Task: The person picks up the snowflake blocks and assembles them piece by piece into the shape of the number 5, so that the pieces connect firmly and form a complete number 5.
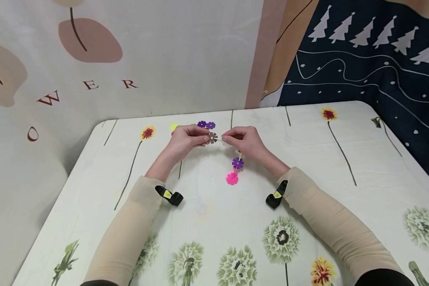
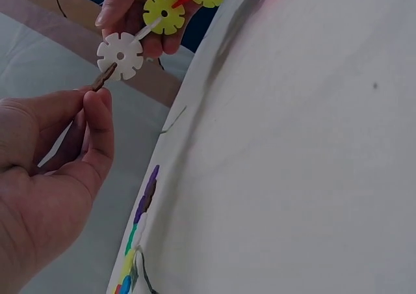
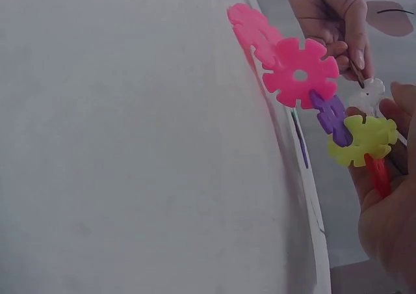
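Note:
My left hand (image 1: pixel 186 140) pinches a brown notched flower-shaped disc (image 1: pixel 212 138) between thumb and fingers. In the left wrist view the brown disc is edge-on, its tip right at a white notched disc (image 2: pixel 120 56). That white disc heads a chain that my right hand (image 1: pixel 247 141) holds with curled fingers. A second white piece, edge-on, links it to a yellow disc (image 2: pixel 164 14). Further along come a red disc (image 3: pixel 379 175), another yellow disc (image 3: pixel 364 141), a purple disc (image 3: pixel 333 117) and a pink disc (image 3: pixel 300 73), hanging below my right hand.
Loose purple discs (image 1: pixel 210 125) lie behind my hands near the table's back edge. A yellow disc (image 1: pixel 174 126) lies farther left, partly behind my left hand. The tablecloth (image 1: pixel 200 222) bears printed flowers, and a patterned cloth wall (image 1: pixel 186 59) rises behind the table.

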A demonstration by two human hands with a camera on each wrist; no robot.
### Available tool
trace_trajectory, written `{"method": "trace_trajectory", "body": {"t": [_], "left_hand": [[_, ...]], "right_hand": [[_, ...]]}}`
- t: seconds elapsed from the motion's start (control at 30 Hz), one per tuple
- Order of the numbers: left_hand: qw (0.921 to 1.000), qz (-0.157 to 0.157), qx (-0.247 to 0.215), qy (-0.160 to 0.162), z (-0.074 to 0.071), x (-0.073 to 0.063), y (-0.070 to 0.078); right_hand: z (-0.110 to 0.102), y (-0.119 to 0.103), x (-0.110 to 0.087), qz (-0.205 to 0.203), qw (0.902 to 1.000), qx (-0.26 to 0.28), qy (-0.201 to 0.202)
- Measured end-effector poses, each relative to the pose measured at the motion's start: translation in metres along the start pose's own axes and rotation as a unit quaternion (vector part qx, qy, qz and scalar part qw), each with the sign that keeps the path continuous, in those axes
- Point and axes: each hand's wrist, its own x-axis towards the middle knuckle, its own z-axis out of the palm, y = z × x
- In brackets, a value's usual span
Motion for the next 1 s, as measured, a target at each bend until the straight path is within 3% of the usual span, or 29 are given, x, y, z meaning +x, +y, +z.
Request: {"method": "trace_trajectory", "body": {"t": [0.5, 0.77, 1.0], "left_hand": [[0.9996, 0.018, 0.009, -0.019, 0.006, 0.001, -0.002], [0.9993, 0.017, 0.020, -0.028, 0.009, 0.000, -0.002], [0.9994, 0.019, 0.014, -0.025, 0.011, -0.002, -0.001]], "right_hand": [[-0.001, -0.001, 0.004, 0.020, 0.9995, -0.020, 0.011], [-0.002, -0.001, 0.008, 0.044, 0.9988, -0.005, -0.023], [0.000, -0.003, 0.009, 0.044, 0.9982, 0.026, -0.030]]}}
